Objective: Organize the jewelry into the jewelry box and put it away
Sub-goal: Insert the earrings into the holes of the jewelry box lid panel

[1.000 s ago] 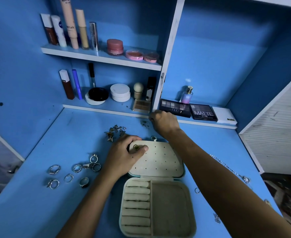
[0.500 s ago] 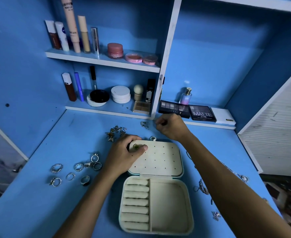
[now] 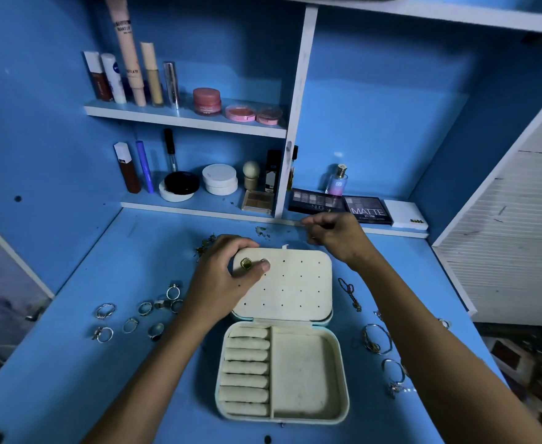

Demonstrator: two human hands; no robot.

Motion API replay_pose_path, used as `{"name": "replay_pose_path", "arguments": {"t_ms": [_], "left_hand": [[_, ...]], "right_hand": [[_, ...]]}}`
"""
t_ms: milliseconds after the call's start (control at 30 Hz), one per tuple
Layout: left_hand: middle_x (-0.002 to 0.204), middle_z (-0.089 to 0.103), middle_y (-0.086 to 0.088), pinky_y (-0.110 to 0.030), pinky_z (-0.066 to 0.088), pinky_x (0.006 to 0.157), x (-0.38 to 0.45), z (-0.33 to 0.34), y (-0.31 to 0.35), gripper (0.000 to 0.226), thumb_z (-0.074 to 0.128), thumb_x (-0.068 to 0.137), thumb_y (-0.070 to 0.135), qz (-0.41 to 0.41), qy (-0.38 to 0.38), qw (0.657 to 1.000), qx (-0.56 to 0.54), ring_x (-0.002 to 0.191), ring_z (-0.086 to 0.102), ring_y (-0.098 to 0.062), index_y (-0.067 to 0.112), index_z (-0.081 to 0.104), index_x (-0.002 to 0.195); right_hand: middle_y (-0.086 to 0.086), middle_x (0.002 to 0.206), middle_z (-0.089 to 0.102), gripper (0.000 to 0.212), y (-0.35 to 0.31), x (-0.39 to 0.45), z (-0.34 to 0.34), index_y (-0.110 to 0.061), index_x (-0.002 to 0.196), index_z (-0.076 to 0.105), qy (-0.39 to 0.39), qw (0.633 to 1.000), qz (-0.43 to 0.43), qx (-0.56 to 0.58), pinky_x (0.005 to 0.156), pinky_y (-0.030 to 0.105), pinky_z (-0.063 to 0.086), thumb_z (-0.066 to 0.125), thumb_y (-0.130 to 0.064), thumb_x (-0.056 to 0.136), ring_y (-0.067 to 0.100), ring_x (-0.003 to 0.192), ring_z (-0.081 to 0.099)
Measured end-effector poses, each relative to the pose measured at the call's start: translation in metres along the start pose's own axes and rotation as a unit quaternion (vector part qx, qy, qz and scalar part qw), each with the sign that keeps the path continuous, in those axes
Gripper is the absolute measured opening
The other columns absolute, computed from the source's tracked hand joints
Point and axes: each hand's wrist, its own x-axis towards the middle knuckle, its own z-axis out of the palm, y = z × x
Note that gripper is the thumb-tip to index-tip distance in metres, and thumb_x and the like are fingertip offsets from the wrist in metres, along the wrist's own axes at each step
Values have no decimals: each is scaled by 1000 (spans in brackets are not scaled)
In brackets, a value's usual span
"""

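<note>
1. On the blue desk straight below my camera, I see the jewelry box lying open, its perforated lid folded back flat towards the shelves.
2. I see the left hand gripping the lid's far-left corner, fingers curled over the edge and the thumb pressing on the panel just beside a green-stoned earring seated there.
3. I see the right hand hovering past the lid's far edge, fingertips pinched together; whether it holds anything I cannot tell.
4. Left of the box I count a scatter of rings, with a small heap of earrings partly hidden behind the left hand.
5. Right of the box, beside the right forearm, lie a chain and bracelets.
6. Behind the hands I see eyeshadow palettes and a perfume bottle.
</note>
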Motion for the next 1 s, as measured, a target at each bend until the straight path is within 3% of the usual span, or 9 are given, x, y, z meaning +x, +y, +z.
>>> {"name": "replay_pose_path", "arguments": {"t_ms": [200,367,567,633,767,933,1000], "left_hand": [[103,59,17,-16,44,86,-14,-10,12,28,75,80,34,72,30,997,14,100,59,-7,20,65,103],[104,59,11,-14,43,87,-29,-15,19,26,73,83,34,132,33,991,4,102,59,-7,19,63,101],[103,62,0,-5,36,83,-52,-21,24,21,75,82,25,198,26,980,5,102,58,-2,18,62,95],[103,62,0,-9,41,83,-59,-22,23,21,75,82,25,214,25,977,-7,101,60,-5,21,60,96],[102,62,1,-32,54,75,-75,-20,17,17,74,86,26,238,28,971,-7,93,64,-16,21,60,93],[101,62,3,-23,47,81,-88,-22,13,15,74,85,25,259,25,965,21,92,62,-14,21,60,90],[97,65,1,-23,45,82,-90,-22,14,17,75,84,21,269,25,962,28,88,62,-16,22,59,89]], "right_hand": [[2,90,70,13,-9,-13,1,-10,94,70,-25,1000,-12,1,78,23,60,60,-2,97,10,81,68],[8,90,69,13,-13,-26,6,-7,96,70,-46,999,-20,-4,74,21,59,60,2,96,13,81,68],[6,91,69,17,-16,-44,11,-11,95,70,-83,996,-26,-22,77,20,59,60,2,96,3,73,68],[7,92,69,15,-17,-50,13,-9,99,71,-90,995,-27,-24,78,21,59,60,1,96,3,74,67],[8,91,69,14,-21,-65,17,-8,102,71,-112,993,-31,-30,80,25,60,60,0,96,9,77,65],[11,93,74,17,-28,-83,19,-16,93,75,-138,985,-53,-86,85,30,60,63,-4,95,14,82,69],[5,92,74,15,-31,-90,21,-17,92,76,-153,981,-63,-102,86,34,60,66,-6,94,18,86,70]]}}
